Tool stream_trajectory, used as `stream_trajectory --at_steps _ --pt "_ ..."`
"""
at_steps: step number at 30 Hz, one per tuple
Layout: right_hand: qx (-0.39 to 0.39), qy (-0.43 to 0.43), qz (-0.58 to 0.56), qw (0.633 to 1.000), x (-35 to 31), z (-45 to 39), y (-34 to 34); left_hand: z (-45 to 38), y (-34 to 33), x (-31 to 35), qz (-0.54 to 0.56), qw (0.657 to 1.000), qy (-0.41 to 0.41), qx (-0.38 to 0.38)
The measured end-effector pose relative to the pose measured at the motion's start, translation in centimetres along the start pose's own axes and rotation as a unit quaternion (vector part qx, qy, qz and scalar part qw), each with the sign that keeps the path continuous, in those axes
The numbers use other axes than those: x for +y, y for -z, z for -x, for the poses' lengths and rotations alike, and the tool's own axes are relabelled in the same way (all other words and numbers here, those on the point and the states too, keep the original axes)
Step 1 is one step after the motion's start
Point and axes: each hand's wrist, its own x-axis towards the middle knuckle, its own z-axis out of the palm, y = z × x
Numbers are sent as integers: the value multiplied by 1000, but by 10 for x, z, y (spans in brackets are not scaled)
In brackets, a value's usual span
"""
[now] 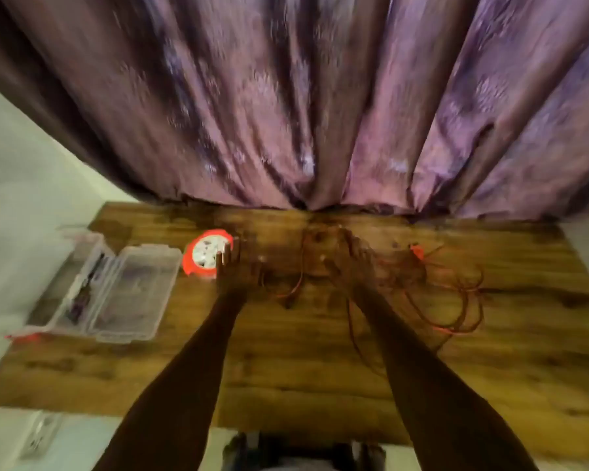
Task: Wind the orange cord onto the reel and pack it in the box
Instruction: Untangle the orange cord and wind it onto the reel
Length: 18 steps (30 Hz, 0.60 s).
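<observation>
A purple curtain (286, 107) hangs in heavy folds down to the far edge of the wooden table (286, 368), so our whole working space is the tabletop in front of it. We judge that everything is spread out along that surface so each piece stays within arm's reach.

On the left side sits the clear plastic box (116, 290), lid thrown open and lying flat. It seems to be parked there, out of the way of the winding, ready to receive the reel at the end; something dark lies in its far half, too blurred to name.

To the right, the orange cord (456, 300) sprawls in loose loops across the wood, with strands trailing back toward the middle of the table. None of it looks wound yet, so we take the task to be at its start.

Just right of the box stands the orange reel (206, 254), white face up. Our left hand (230, 270) reaches toward it with fingers straight, the tips at its rim; they are spread, not closed on anything. Our right hand (351, 263) lies among the cord strands near the centre, probably hunting for a free end to feed the reel. Motion blur hides its fingers, so we cannot tell whether it pinches the cord.
</observation>
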Motion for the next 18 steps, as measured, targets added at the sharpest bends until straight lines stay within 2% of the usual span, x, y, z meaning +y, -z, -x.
stream_trajectory --at_steps 2,5,7,10,14,18 --pt "-51 10 4 999 0 -1 -21 4 -15 -9 28 998 42 25" --pt "-67 31 2 997 0 -2 -56 10 -36 -24 34 994 106 -8" --pt "-82 50 -6 995 -4 -6 -77 8 -52 -33 41 992 115 1" --pt "-64 59 21 996 -9 -7 -102 6 -68 -36 42 992 115 31" --pt "15 50 21 998 -6 -15 -122 2 -87 -38 40 990 107 78" --pt "23 43 39 998 -12 -27 -137 4 -100 -39 3 992 94 83"
